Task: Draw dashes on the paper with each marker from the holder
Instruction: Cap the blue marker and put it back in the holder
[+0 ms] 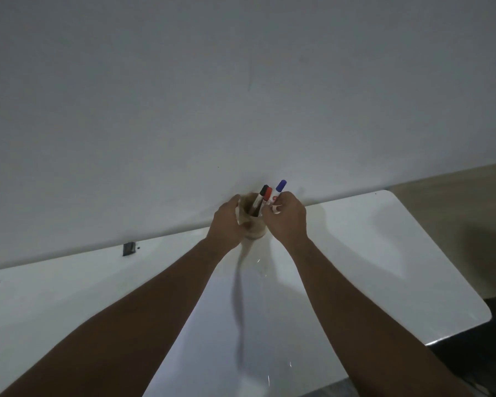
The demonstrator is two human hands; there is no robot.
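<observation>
A brown cup-like holder (254, 230) stands at the far edge of the white table, against the wall. My left hand (226, 224) is wrapped around its left side. A black-capped marker (261, 193) and a red-capped marker (267, 194) stick up out of the holder. My right hand (287, 219) grips a blue-capped marker (280, 187) at the holder's right rim; its cap points up and its lower body is hidden by my fingers. A white sheet of paper (221, 325) lies on the table between my forearms.
The white table (384, 253) has a rounded far-right corner and ends at the right over a darker floor. A plain wall rises right behind the holder. A small dark clip-like object (129, 249) sits at the table's back edge on the left.
</observation>
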